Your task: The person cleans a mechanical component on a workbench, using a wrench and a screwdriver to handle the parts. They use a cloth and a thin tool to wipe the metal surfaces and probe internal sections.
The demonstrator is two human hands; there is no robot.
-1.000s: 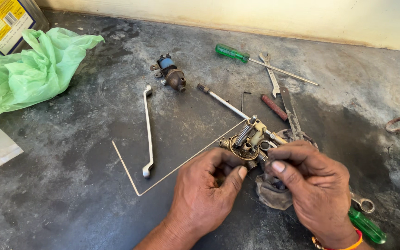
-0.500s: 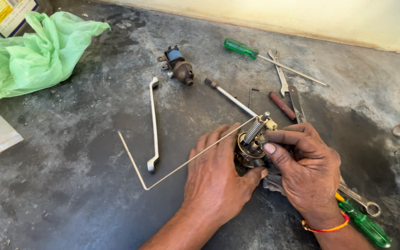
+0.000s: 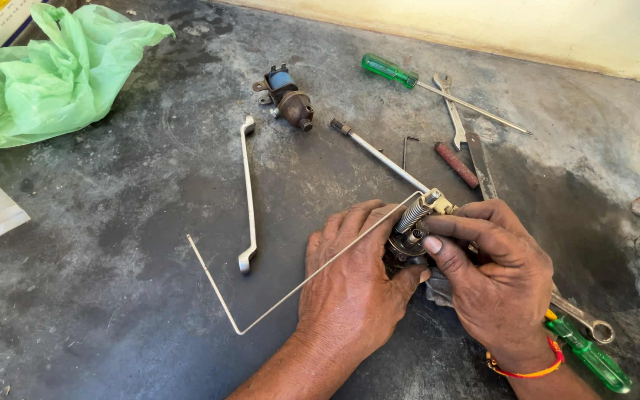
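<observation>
Metal spring assembly (image 3: 412, 230) in both hands, left hand (image 3: 353, 281), right hand (image 3: 494, 278)

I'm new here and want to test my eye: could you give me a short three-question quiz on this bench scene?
1. True or false: both hands are on the spring part.
2. What colour is the bag? A red, B green, C blue.
3. Which lies nearer the wall: the screwdriver or the bent rod?

Key: 1 true. 2 B. 3 the screwdriver.
</observation>
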